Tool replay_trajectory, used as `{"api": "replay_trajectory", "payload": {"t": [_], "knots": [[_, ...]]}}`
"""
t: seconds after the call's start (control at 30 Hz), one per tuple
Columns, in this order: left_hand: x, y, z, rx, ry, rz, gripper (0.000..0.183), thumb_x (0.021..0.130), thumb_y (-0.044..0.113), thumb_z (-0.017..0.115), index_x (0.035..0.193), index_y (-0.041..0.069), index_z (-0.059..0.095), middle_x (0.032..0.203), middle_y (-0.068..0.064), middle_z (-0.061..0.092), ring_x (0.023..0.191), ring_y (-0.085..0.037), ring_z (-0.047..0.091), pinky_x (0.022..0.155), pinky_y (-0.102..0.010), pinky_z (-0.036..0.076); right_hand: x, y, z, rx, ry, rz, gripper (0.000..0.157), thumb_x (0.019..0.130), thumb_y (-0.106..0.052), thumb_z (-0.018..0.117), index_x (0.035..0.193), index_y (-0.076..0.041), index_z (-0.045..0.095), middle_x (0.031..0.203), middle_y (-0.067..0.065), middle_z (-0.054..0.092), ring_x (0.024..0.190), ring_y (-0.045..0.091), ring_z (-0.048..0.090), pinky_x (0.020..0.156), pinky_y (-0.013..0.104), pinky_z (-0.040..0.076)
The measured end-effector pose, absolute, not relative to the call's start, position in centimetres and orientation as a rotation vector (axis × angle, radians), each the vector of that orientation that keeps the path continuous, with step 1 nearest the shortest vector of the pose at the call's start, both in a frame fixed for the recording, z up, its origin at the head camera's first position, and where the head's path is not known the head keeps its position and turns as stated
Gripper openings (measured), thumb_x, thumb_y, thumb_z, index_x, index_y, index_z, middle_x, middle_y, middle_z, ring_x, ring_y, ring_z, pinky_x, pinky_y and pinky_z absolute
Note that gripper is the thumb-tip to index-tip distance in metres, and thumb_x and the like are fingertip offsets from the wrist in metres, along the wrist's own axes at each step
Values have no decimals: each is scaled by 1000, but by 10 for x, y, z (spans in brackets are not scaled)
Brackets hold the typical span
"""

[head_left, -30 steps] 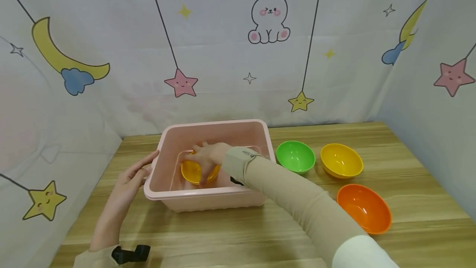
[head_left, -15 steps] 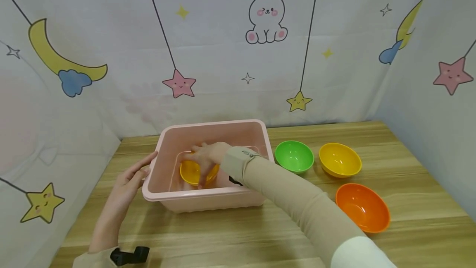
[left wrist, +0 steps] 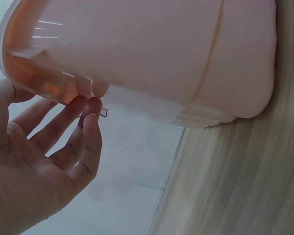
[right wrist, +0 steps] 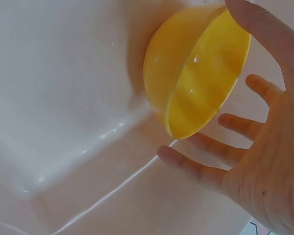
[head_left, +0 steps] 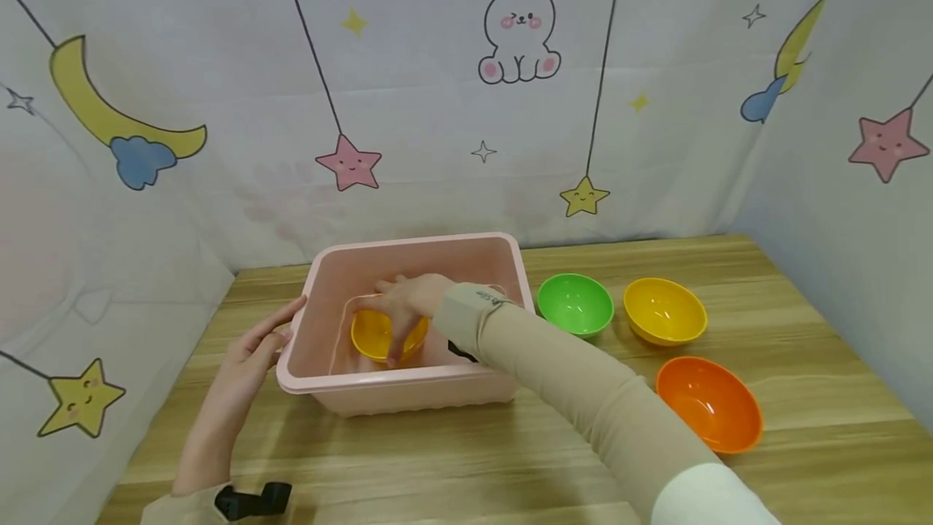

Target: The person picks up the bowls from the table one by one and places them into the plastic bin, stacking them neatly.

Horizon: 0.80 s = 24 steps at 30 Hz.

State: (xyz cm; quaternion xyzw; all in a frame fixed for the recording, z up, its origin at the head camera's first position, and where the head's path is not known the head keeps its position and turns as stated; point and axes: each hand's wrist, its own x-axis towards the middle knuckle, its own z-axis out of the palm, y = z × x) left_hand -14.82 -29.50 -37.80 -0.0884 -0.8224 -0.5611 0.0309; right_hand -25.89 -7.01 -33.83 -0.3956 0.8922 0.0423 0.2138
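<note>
A pink plastic tub point(head_left: 408, 393) stands on the wooden table. My left hand point(head_left: 251, 355) holds its left rim; in the left wrist view, the fingers point(left wrist: 90, 142) curl under the lip and the thumb lies by the rim's edge. Inside the tub, toward the left, sits a yellow bowl point(head_left: 370, 335), mouth up. My right hand point(head_left: 408, 306) reaches over this bowl with fingers spread. From the right wrist view, the thumb point(right wrist: 264, 27) overlaps one side of the bowl's rim point(right wrist: 208, 73), while the other fingers point(right wrist: 186, 164) extend apart past its far side.
Right of the tub are a green bowl point(head_left: 575, 305), a second yellow bowl point(head_left: 665, 312) and an orange bowl point(head_left: 709, 405). The right forearm point(head_left: 576, 379) crosses above the tub's right side. A white patterned cloth point(head_left: 437, 104) hangs behind the table point(head_left: 408, 468).
My right hand's fingers have spread away from the bowl's far rim, and more of the bowl shows beneath them. The left hand stays on the tub's rim. The head view has shifted slightly.
</note>
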Motion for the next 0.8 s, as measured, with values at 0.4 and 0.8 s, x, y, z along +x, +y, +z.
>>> {"api": "replay_trajectory", "payload": {"t": [0.4,0.8], "knots": [[-149,-295,-378,-257,-2544,-1745,47,103,30,43,149,18,39,145,22,42,115,10,49,85,-12,46,-259,-68,-328,-1032,2494,144,94,72,-51,77,148,-49,22,159,0,20,143,29,23,112,51,34],[-148,-297,-379,-245,-2565,-1720,47,104,32,41,149,20,38,149,17,40,117,14,45,86,-11,44,-255,-65,-309,-1075,2487,159,93,74,-49,76,151,-38,24,156,2,25,141,32,28,110,52,37]]}}
